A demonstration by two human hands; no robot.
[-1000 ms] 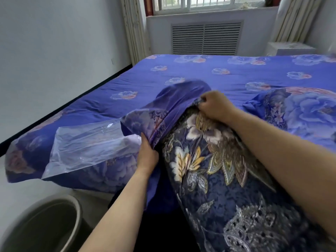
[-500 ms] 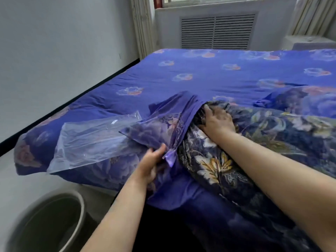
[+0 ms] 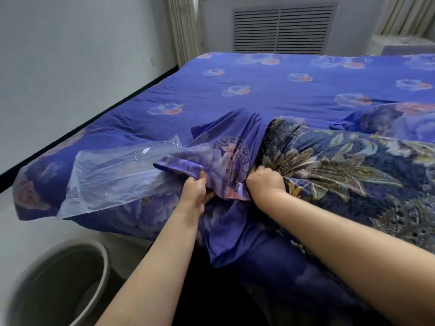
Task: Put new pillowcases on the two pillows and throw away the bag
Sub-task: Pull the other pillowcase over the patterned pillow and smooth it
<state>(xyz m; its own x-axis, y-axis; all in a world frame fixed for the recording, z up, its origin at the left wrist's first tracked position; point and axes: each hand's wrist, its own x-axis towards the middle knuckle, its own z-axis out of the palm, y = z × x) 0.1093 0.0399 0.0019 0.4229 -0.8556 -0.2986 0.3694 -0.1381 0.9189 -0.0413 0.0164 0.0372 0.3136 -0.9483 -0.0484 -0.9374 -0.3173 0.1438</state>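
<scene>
A dark blue pillow [image 3: 341, 170] with a gold flower print lies across the near edge of the bed. A purple flowered pillowcase [image 3: 233, 149] covers its left end. My left hand [image 3: 195, 188] grips the pillowcase's open hem from below. My right hand [image 3: 264, 182] is a fist at the seam where the case meets the pillow, gripping fabric there. A clear plastic bag [image 3: 117, 177] lies flat on the bed's near left corner, beside the pillowcase. A second pillow [image 3: 400, 121] in a purple flowered case rests at the far right.
A grey round bin [image 3: 54, 285] stands on the floor at the lower left, below the bed corner. The bed [image 3: 270, 90] with its blue flowered sheet stretches toward a radiator grille [image 3: 282, 29] and curtains. A white wall runs along the left.
The pillow has come down flat onto the bed. My right hand has moved from the pillow's top toward me to the case's hem. My left hand has shifted its grip on the hem.
</scene>
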